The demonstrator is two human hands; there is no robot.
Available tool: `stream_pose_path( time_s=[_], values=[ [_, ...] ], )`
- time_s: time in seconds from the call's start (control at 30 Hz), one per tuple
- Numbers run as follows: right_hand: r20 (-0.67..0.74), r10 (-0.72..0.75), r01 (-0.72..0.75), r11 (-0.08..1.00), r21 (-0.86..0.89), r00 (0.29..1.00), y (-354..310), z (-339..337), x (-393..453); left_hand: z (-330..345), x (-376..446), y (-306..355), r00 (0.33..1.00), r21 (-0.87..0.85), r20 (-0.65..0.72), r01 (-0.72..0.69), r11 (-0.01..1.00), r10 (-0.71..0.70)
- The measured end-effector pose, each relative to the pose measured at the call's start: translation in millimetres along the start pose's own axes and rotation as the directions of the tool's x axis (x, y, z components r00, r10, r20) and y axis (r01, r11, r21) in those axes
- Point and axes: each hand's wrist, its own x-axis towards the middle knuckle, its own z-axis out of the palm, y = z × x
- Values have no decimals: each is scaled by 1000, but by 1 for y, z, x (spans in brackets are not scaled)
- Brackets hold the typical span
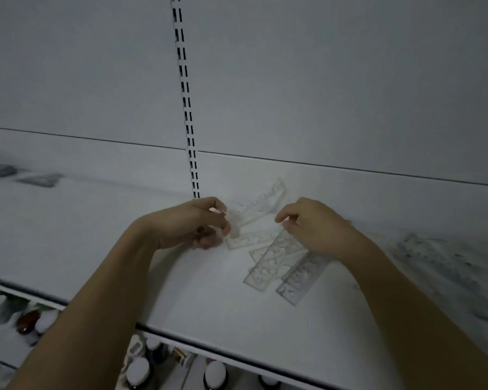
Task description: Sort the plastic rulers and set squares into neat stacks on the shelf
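Observation:
Several clear plastic rulers lie in a loose pile on the white shelf (181,291). One clear ruler (261,199) slants up toward the back wall; a stencil ruler (273,260) and another ruler (302,277) point toward the front edge. My left hand (200,223) has curled fingers and pinches the left end of the pile, near a flat clear piece (248,239). Over the pile's right side my right hand (313,226) curls, its fingertips pinching the upper end of the stencil ruler. The clear plastic is hard to tell apart where pieces overlap.
A slotted upright (188,108) runs down the white back wall. Dark flat items (37,180) lie at the far left of the shelf. Bottles with white caps (138,370) stand on the lower shelf below the front edge. Blurred grey smudges (440,257) mark the shelf's right side.

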Motion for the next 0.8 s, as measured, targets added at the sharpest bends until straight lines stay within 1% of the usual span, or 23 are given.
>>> stream_pose_path(
  time_s=[0.07,0.13,0.3,0.47,0.57,0.67,0.73,0.8],
  values=[
    [72,-29,32,999,-40,997,-3,3,-4,-1,2,0,1000,-29,16,21,999,-20],
    [113,-23,31,997,-64,993,-4,5,-7,-3,2,1,999,-69,40,12,998,-9],
    [123,-13,22,997,-73,992,-5,5,-11,-2,1,2,998,-160,66,-5,987,16],
    [229,-22,66,980,-185,973,-6,-5,-17,2,-3,2,996,-95,83,-36,995,44],
    [267,-35,74,988,-135,963,-10,-10,-19,2,-3,0,996,-59,84,-23,998,28],
    [296,-37,74,990,-116,955,-10,-13,-20,0,-2,-1,994,-64,107,-18,998,25],
    [285,-58,92,990,-105,957,-9,-15,-22,1,-2,0,995,-57,100,-19,998,25],
    [232,-94,121,987,-105,968,-9,-16,-23,3,-1,0,998,-78,64,-20,997,25]
  ],
)
